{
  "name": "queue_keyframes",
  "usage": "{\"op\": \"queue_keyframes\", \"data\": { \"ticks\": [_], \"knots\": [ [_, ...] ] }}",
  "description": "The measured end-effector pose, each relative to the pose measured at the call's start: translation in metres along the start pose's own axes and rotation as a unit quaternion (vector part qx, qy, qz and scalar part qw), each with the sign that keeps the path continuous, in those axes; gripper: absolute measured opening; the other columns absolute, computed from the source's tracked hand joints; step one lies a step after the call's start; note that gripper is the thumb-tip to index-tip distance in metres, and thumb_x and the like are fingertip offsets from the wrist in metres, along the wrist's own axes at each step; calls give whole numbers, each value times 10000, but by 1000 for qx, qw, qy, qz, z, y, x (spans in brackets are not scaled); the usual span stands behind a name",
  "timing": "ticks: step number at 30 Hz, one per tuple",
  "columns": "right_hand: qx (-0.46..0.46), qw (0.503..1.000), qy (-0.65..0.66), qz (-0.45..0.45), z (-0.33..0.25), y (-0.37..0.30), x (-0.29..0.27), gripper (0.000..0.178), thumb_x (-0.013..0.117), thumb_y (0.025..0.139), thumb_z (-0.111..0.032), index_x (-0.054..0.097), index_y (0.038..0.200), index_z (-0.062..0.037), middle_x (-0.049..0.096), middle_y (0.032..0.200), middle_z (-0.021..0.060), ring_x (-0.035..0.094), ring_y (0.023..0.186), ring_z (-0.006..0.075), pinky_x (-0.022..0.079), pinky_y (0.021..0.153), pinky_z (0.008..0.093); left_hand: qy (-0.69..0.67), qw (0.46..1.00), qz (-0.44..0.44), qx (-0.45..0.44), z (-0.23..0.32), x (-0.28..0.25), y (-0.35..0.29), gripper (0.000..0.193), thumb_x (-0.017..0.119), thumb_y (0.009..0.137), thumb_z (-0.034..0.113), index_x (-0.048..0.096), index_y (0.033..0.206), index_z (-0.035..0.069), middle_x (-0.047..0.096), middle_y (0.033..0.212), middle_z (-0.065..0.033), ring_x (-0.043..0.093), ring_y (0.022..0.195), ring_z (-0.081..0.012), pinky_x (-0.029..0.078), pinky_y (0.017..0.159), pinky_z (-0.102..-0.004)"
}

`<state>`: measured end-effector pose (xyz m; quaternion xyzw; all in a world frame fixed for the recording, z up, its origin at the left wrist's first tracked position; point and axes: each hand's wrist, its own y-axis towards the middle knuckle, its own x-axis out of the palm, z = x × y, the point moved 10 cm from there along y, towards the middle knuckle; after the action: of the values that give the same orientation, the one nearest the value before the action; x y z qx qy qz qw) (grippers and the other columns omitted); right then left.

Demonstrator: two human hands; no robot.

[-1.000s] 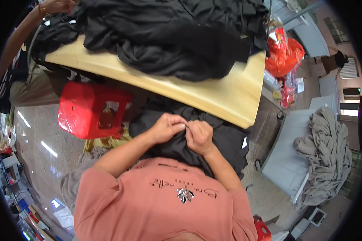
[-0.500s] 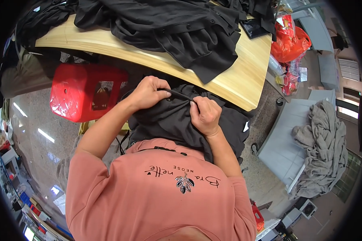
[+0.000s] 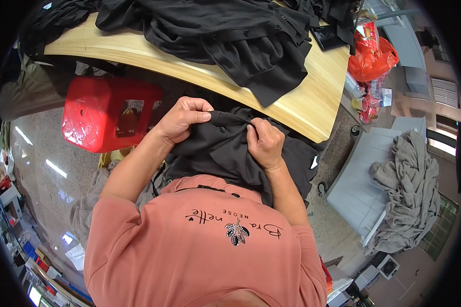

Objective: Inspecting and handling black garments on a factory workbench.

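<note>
A black buttoned garment [image 3: 217, 148] lies gathered over my lap, below the table's near edge. My left hand [image 3: 182, 120] pinches its upper edge between thumb and fingers. My right hand [image 3: 265, 142] is closed on the same edge a little farther right, and the cloth runs between the two. A dark button [image 3: 223, 129] shows on the cloth between my hands. The fingertips of my right hand are partly hidden in the folds. A small white tag [image 3: 314, 162] sticks out at the garment's right side.
Another black buttoned garment [image 3: 230, 38] hangs over the front of the wooden table [image 3: 320, 110], with a dark phone [image 3: 327, 38] at the right. A red plastic stool [image 3: 87, 115] stands left. Right are a red plastic bag [image 3: 374, 60] and a grey bin [image 3: 356, 189] with grey cloth [image 3: 407, 189].
The strip of cloth between my hands has turned and opened flatter, so a button now shows clearly. My left hand has shifted slightly left. Both hands keep hold of the garment.
</note>
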<state>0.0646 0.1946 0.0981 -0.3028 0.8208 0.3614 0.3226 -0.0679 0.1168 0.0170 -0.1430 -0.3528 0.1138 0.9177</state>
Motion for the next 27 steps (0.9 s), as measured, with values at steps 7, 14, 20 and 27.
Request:
{"op": "queue_keyframes", "data": {
  "ticks": [7,14,20,27],
  "knots": [
    [-21,1000,-12,-10,-7,1,4,123,628,673,-4,563,770,-41,548,632,92,531,508,250,404,472,312,52,996,76,-12,2,-25,-6,53,612,754,58,587,719,28,588,659,-8,520,571,-56,430,555,-190],
    [-155,987,5,-49,-55,13,-2,358,668,579,-50,583,927,-54,576,924,83,554,819,255,406,691,364,7,997,63,-38,-27,-19,4,54,598,778,56,607,734,27,597,696,-7,525,609,-62,429,587,-194],
    [-221,964,60,-132,-74,18,30,293,657,621,-64,579,903,-58,572,776,42,552,721,209,383,652,342,22,995,92,-8,-22,-29,0,36,601,770,47,603,734,39,571,676,19,498,605,-53,419,569,-202],
    [-193,948,125,-219,-70,14,51,343,710,649,-152,564,946,-63,536,691,33,530,666,205,375,693,326,77,995,65,-6,-16,-20,1,54,598,771,24,609,719,17,587,669,-5,511,600,-61,422,562,-199]
  ]
}}
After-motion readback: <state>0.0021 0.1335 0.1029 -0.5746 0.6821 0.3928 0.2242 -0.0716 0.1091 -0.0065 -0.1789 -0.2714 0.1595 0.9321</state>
